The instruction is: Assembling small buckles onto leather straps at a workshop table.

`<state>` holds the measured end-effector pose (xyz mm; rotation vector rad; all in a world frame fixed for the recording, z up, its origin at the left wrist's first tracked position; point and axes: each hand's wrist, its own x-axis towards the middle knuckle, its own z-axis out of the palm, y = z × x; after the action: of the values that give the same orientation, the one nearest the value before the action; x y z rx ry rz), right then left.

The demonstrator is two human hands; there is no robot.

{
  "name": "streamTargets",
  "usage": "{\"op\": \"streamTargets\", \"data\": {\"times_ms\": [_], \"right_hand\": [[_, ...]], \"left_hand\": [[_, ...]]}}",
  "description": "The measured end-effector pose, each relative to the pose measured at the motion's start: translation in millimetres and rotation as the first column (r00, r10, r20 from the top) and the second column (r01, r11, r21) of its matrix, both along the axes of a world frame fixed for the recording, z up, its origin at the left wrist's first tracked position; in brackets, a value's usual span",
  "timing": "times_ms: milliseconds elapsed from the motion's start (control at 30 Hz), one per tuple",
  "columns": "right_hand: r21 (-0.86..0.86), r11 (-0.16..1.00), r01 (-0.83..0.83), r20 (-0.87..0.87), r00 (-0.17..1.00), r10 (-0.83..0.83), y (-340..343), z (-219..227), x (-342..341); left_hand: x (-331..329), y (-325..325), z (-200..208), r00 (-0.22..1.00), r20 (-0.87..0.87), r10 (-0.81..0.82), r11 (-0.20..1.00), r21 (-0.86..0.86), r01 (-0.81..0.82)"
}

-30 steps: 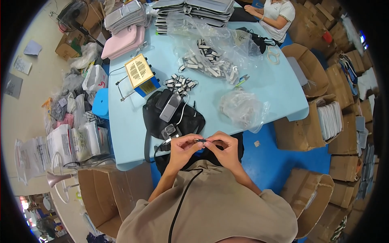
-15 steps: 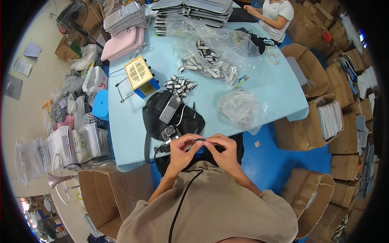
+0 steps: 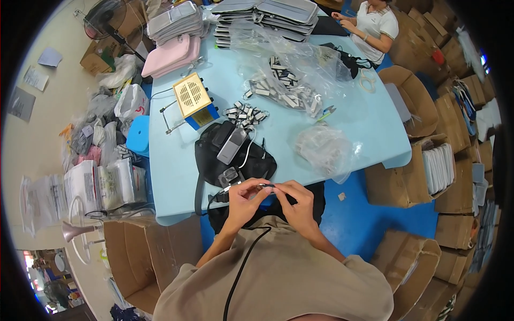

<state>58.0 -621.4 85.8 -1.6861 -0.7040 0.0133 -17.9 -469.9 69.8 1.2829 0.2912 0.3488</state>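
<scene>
Close to my body, at the table's near edge, both hands meet over a small dark piece (image 3: 267,185) with a bit of shiny metal. My left hand (image 3: 242,203) pinches its left end, and my right hand (image 3: 297,204) pinches the right end. Fingertips cover most of it, so its kind does not show. Just beyond my hands lies a black bag (image 3: 209,167), bearing a grey handheld device (image 3: 233,145) with a white cable. Past that sits a loose heap of small black-and-silver pieces (image 3: 243,114).
A gold-and-blue box with a vented top (image 3: 194,96) stands on the left of the blue table (image 3: 375,140). Clear bags (image 3: 324,147) and pliers (image 3: 326,112) lie on the right. Grey cases (image 3: 267,16) are stacked far back, near another person (image 3: 375,24). Cardboard boxes (image 3: 155,257) flank me.
The view has shifted slightly, so the table sits a little lower and further right. My hands stay together on the small dark piece, with the right fingers slightly rearranged.
</scene>
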Motion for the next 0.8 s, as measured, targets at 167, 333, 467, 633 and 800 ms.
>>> {"op": "streamTargets", "data": {"times_ms": [167, 333, 467, 633, 800], "right_hand": [[0.028, 1.0, -0.002, -0.053, 0.999, 0.004, 4.6, -4.5, 0.6], [-0.017, 0.999, -0.028, -0.13, 0.991, 0.026, 5.3, -0.8, -0.2], [-0.02, 1.0, -0.015, -0.182, 0.983, 0.011, -4.0, -4.9, 7.8], [-0.033, 0.998, -0.044, -0.229, 0.973, 0.036, -4.4, -11.5, 11.6], [-0.023, 0.997, -0.076, -0.286, 0.956, 0.066, 3.4, -16.8, 11.8]], "left_hand": [[-1.8, 3.2, 1.1, 1.0, -0.025, 0.005, 0.999, 0.046, -0.004], [-5.1, 46.3, 5.7, 0.989, -0.054, 0.136, 0.969, 0.214, -0.121], [4.2, 155.4, 10.7, 0.937, -0.065, 0.344, 0.898, 0.314, -0.308], [7.0, 341.6, 2.9, 0.884, -0.065, 0.464, 0.774, 0.515, -0.369], [22.4, 435.1, -24.1, 0.782, -0.202, 0.59, 0.732, 0.542, -0.412]]}}
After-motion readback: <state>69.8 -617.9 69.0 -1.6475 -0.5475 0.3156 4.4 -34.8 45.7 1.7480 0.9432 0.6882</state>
